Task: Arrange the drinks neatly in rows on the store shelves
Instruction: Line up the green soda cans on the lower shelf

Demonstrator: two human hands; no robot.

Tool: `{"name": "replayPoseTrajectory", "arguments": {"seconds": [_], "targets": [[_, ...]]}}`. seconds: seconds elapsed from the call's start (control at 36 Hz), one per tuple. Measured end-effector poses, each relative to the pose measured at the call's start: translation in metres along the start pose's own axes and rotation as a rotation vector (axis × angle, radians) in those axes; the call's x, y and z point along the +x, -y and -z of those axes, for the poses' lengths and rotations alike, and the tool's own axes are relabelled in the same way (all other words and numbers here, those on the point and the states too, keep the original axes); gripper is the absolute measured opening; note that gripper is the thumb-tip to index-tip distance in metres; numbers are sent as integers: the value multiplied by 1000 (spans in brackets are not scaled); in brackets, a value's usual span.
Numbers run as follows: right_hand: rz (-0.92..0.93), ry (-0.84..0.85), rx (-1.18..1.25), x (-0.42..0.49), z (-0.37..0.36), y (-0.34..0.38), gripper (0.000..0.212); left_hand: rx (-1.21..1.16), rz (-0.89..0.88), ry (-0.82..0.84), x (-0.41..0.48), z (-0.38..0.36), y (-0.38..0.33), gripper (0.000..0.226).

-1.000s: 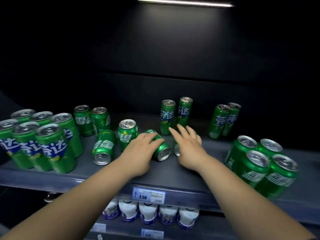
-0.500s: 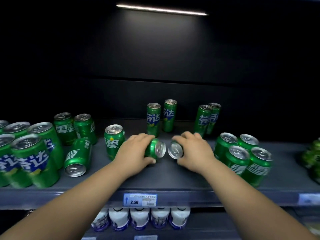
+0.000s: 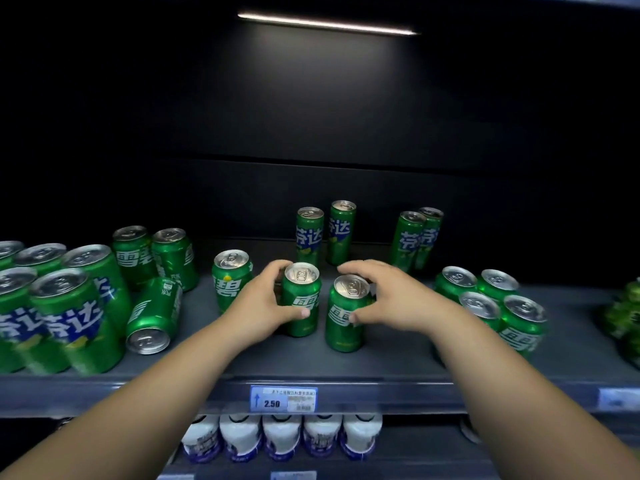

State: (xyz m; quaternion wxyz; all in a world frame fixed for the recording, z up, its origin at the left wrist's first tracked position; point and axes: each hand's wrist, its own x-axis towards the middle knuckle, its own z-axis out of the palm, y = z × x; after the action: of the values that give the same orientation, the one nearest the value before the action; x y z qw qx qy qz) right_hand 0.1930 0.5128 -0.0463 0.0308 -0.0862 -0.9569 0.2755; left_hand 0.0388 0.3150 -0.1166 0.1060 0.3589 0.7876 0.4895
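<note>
**Two cans stood upright at mid-shelf**

A grey shelf (image 3: 398, 355) in a black-backed bay is lit by one light strip (image 3: 327, 24). Its price tag (image 3: 283, 398) reads 2.50, with white bottles (image 3: 280, 438) below. The left hand (image 3: 263, 303) curls round the left can (image 3: 300, 299), and the right hand (image 3: 391, 299) round the right can (image 3: 347, 317) — both upright, just apart. Half a second ago both lay on their sides. A fallen can (image 3: 154, 315) lies further left.

We see two green cans upright at mid-shelf, just apart: the left can (image 3: 300, 299) gripped by the left hand (image 3: 263, 303), the right can (image 3: 346, 317) by the right hand (image 3: 391, 299). A fallen can (image 3: 154, 313) lies toward the shelf's (image 3: 381, 362) left end, one end facing the front edge. A left cluster (image 3: 69, 317), slim back cans (image 3: 310, 233) and a right cluster (image 3: 498, 306) stand upright.
</note>
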Motion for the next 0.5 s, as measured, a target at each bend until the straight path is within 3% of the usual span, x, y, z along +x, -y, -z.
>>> {"name": "replayPoseTrajectory", "arguments": {"seconds": [0.19, 0.36, 0.5], "targets": [[24, 49, -203, -9, 25, 8, 67, -14, -13, 79, 3, 3, -5, 68], [-73, 87, -454, -33, 45, 10, 72, -41, -11, 133, 12, -8, -15, 67], [-118, 104, -503, -49, 57, -1, 75, -116, -29, 172, 25, -36, -29, 67]]}}
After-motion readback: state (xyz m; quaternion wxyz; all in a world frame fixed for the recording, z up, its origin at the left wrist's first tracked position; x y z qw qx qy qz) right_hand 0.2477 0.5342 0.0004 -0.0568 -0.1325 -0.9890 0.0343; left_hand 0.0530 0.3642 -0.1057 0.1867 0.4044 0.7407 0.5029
